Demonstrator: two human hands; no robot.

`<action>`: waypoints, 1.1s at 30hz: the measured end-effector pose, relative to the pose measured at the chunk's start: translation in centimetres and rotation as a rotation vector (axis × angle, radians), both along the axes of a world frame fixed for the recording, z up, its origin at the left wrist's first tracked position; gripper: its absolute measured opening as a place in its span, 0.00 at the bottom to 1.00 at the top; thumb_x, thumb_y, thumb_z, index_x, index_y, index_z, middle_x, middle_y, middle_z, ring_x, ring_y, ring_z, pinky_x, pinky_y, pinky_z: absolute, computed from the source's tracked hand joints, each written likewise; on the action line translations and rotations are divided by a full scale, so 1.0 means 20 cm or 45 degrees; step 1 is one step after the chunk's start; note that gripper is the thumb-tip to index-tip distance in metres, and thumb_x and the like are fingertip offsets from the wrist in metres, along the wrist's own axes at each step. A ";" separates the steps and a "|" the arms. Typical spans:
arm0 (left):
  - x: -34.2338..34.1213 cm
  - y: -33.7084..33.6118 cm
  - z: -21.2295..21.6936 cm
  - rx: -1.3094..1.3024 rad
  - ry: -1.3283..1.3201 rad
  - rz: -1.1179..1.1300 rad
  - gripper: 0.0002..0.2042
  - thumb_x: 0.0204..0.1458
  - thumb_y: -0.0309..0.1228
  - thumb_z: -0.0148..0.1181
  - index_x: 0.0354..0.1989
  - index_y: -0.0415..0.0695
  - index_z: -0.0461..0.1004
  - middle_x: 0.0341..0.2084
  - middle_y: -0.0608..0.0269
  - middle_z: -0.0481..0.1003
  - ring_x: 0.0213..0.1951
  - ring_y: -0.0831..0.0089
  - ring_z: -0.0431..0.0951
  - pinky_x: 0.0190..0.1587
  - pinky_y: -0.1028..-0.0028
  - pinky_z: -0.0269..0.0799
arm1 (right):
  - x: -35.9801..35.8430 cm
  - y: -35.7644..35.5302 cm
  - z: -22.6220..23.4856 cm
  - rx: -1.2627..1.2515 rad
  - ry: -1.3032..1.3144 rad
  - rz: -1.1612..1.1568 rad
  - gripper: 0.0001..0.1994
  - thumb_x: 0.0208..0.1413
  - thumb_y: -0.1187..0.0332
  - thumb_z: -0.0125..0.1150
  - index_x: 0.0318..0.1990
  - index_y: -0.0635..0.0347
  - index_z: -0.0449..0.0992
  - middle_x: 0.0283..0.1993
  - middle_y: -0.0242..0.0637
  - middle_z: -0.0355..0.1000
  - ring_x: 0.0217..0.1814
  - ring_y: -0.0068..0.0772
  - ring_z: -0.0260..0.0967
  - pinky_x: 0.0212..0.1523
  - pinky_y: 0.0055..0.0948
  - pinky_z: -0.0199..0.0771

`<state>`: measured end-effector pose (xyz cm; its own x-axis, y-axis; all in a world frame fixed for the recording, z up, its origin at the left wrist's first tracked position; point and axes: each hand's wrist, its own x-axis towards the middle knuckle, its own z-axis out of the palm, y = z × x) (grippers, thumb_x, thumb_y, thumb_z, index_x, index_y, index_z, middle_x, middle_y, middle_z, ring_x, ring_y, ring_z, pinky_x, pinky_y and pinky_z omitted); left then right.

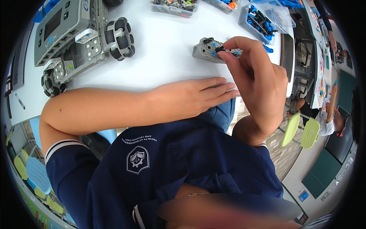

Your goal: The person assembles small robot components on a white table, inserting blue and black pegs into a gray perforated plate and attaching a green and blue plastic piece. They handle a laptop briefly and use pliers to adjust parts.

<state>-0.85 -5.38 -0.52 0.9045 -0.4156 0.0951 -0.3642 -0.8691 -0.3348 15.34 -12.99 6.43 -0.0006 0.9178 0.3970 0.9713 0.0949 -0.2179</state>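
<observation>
My right hand [259,78] is closed in a pinch over a grey plastic motor block [206,50]. Between thumb and forefinger is a small black connector pin [220,49], touching or just above the block's top face; which of the two I cannot tell. Another black pin [208,40] sits at the block's far left corner, and small blue spots show in its holes. Part of the block is hidden behind my fingers. My left hand [206,93] rests along the table's near edge, fingers stretched out and holding nothing, nearer to me than the block.
A grey wheeled robot [76,42] with black-and-grey roller wheels stands at the left of the white table [160,49]. Along the far side are clear boxes of grey parts [175,10], orange parts [225,4] and black and blue pins [263,24]. Green chairs [301,131] and a person [327,120] are at right.
</observation>
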 end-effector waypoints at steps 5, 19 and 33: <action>0.01 -0.01 -0.03 -0.109 -0.033 0.020 0.23 0.57 0.37 0.53 0.61 0.47 0.78 0.75 0.60 0.56 0.73 0.64 0.57 0.77 0.62 0.46 | 0.04 -0.04 0.05 -0.052 0.242 -0.082 0.19 0.51 0.75 0.76 0.51 0.59 0.79 0.16 0.22 0.57 0.18 0.10 0.48 0.20 0.18 0.45; 0.00 -0.03 -0.07 -0.100 -0.052 0.052 0.18 0.58 0.45 0.54 0.53 0.57 0.83 0.75 0.70 0.56 0.75 0.66 0.53 0.74 0.40 0.53 | 0.20 -0.08 -0.05 -0.398 0.713 -0.075 0.23 0.49 0.74 0.77 0.54 0.64 0.79 0.26 0.24 0.68 0.26 0.09 0.57 0.25 0.14 0.55; 0.00 -0.02 -0.04 -0.064 -0.044 0.052 0.22 0.59 0.45 0.53 0.60 0.58 0.78 0.76 0.69 0.55 0.76 0.65 0.51 0.71 0.40 0.58 | 0.14 0.03 -0.22 -0.002 0.695 0.074 0.19 0.44 0.70 0.79 0.46 0.59 0.82 0.36 0.35 0.77 0.27 0.25 0.67 0.26 0.24 0.70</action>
<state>-0.80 -5.84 -1.33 0.9166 -0.3722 0.1461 -0.3170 -0.8991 -0.3018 18.21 -12.47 2.08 0.1544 0.9230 0.3525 0.7104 0.1442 -0.6889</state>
